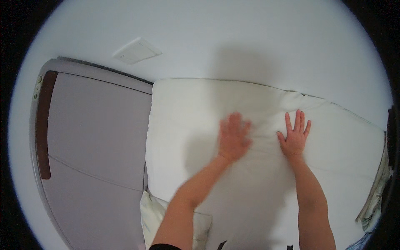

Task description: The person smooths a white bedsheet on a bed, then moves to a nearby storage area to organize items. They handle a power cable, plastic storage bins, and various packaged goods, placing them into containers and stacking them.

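Note:
A white bed sheet [181, 125] covers the mattress before me, running up against the wall. My right hand [294, 137] lies palm down on it with the fingers spread. Faint creases show in the cloth around that hand. To its left, my left hand [234, 137] is blurred, with its fingers apart and nothing in it. Whether it touches the sheet or hovers just over it, I cannot tell. Partly behind my left forearm, a pale pillow [152, 207] rests at the lower left of the bed.
A greyish-mauve headboard [97, 131] with a dark brown strip [45, 125] stands at the left. Above it, the white wall [193, 37] carries a switch plate [137, 51]. Folded fabric [373, 190] lies at the far right edge. Shadows fall across sheet and wall.

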Motion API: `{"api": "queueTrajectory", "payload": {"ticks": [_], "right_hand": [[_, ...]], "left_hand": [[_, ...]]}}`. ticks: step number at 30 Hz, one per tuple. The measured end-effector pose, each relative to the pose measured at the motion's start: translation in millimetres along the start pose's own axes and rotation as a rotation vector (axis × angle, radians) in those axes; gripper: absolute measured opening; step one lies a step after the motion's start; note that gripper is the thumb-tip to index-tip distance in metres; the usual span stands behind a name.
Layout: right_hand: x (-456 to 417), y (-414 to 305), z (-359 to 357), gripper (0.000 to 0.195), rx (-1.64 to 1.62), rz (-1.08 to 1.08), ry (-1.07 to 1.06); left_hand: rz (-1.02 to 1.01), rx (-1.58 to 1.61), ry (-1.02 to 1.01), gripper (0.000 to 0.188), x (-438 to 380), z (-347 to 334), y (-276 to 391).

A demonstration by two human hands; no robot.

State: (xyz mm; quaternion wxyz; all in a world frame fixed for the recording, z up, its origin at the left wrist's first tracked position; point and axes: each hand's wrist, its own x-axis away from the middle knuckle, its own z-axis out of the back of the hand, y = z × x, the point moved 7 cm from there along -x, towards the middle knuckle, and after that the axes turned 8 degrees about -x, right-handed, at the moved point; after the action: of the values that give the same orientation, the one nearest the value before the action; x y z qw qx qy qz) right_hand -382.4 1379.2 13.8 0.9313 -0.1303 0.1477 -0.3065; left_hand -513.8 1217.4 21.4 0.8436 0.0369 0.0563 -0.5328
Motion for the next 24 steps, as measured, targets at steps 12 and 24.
{"api": "queueTrajectory", "payload": {"ticks": [12, 24], "right_hand": [[0.2, 1.0, -12.9, 0.069, 0.076, 0.027, 0.020], [2.9, 12.2, -13.0, 0.066, 0.031, 0.078, -0.035]], "left_hand": [[0.114, -0.160, 0.210, 0.028, -86.8, 28.3, -276.0], [0.275, -0.573, 0.255, 0.032, -98.7, 22.7, -301.0]]}}
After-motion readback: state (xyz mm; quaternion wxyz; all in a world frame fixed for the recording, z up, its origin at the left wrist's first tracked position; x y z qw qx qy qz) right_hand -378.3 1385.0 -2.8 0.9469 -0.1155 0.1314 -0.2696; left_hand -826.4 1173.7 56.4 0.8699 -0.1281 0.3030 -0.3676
